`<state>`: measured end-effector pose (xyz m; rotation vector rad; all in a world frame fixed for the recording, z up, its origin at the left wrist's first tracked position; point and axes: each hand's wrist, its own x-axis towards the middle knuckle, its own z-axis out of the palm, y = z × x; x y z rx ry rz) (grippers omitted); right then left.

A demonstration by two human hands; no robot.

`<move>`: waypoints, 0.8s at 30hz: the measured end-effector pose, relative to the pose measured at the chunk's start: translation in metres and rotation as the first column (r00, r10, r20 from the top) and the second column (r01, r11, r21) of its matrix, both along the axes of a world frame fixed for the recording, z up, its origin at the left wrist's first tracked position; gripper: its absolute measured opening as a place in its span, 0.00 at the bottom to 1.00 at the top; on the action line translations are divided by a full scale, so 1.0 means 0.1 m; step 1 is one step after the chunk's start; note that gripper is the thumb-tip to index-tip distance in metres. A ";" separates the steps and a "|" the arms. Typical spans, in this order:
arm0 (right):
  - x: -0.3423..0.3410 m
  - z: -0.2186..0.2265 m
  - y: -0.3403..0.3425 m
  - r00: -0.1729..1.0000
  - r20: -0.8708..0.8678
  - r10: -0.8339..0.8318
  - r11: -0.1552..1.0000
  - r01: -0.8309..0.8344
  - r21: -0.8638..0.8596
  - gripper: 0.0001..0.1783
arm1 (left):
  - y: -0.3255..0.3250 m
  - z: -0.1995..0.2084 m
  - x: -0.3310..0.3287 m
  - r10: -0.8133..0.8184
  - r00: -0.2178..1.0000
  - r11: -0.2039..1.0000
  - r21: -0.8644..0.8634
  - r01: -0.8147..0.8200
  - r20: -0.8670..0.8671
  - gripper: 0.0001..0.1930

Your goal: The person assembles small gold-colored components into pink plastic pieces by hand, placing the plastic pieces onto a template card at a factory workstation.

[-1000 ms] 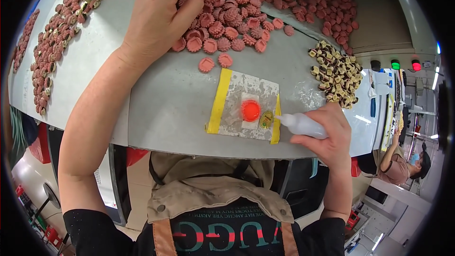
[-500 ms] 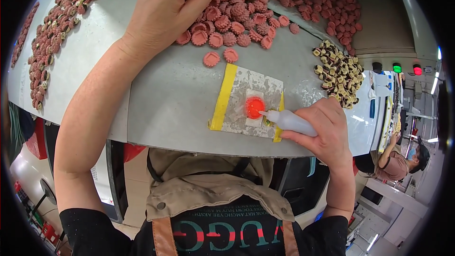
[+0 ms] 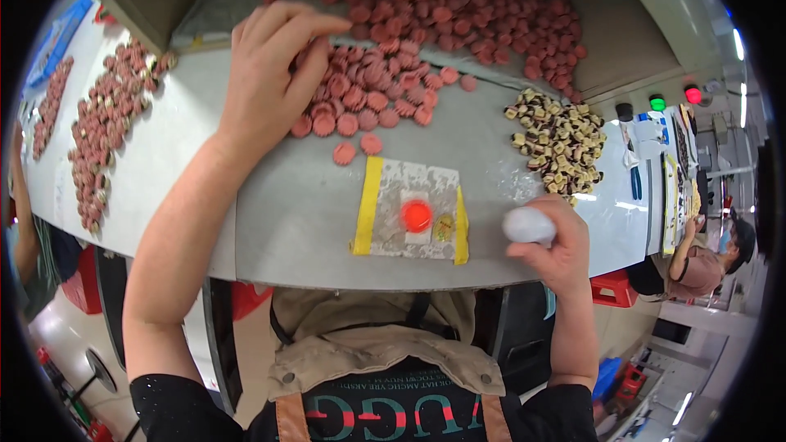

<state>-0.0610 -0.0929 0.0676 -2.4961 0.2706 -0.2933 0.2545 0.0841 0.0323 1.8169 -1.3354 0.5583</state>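
Observation:
My left hand reaches over the left edge of a heap of pink scalloped round pieces, its fingers bent but apart and nothing visible between them. In my right hand is a translucent white squeeze bottle, held at the right of a blotchy white pad with yellow tape on its two sides. Its tip cannot be made out from this angle. A bright red-orange round piece lies on the pad, beside a small yellowish patch. Two loose pink pieces sit just beyond the pad.
More pink pieces fill the recess at the back. Cream-and-dark small pieces are heaped on the right, and pink-and-cream ones spread at the left. Green and red round buttons stand far right, near another person.
My right hand has drawn the bottle away from the red piece, to the right and off the pad. The whole view has shifted, with the left hand still near the pink heap.

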 end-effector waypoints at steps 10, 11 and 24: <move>-1.14 -0.04 -1.23 0.623 0.245 -0.743 0.660 0.623 0.420 0.17 | -0.35 0.28 -0.59 -0.242 0.968 0.968 0.080 0.236 0.068 0.09; -1.25 -0.07 -1.37 0.582 0.213 -0.785 0.616 0.697 0.368 0.18 | -0.49 0.31 -0.68 -0.247 0.966 0.968 0.075 0.241 0.074 0.09; -1.50 -0.26 -1.87 0.239 0.645 -0.726 0.439 0.883 0.167 0.21 | -0.96 0.11 -0.55 -0.216 0.945 0.928 0.354 0.119 0.247 0.09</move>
